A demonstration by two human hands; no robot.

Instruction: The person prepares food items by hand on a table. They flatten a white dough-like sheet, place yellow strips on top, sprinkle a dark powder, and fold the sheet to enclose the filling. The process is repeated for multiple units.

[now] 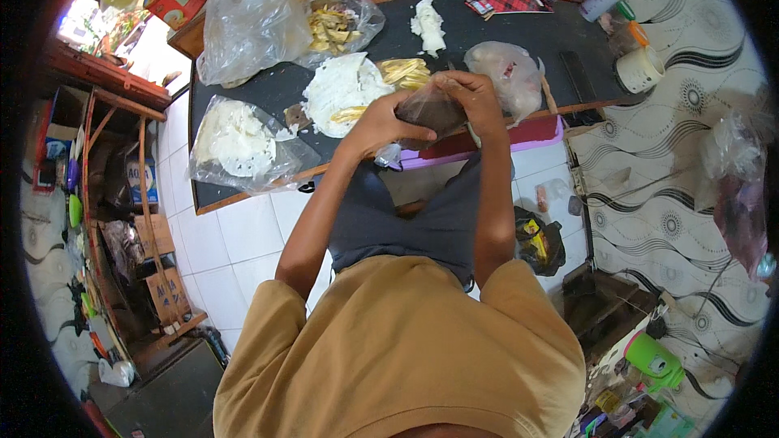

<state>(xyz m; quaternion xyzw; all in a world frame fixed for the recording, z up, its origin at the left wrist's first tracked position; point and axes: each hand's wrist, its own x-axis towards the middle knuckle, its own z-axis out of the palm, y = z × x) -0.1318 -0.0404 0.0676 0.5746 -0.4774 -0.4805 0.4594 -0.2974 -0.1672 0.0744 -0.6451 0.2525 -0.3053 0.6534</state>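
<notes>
Over on the left, the black table ends in a bare front corner, with white floor tiles beyond. Its wooden front edge runs rightward just below the hands; a bare black strip lies behind the white roll, another around the dark bar at right.

To the hands! The left hand is half curled, thumb along the near side, cradling the dark bag at the table's front edge. The right hand is nearly closed, fingertips pinching the bag's clear upper part.

Around them, left to right: a flat bag of white pieces, the big clear bag behind it, a strip bag, then white sheets and yellow strips crowding the left hand. Close on the right hand's far side sits a pale bag, blocking that way; a purple tray shows below the edge, a white cup at far right.
</notes>
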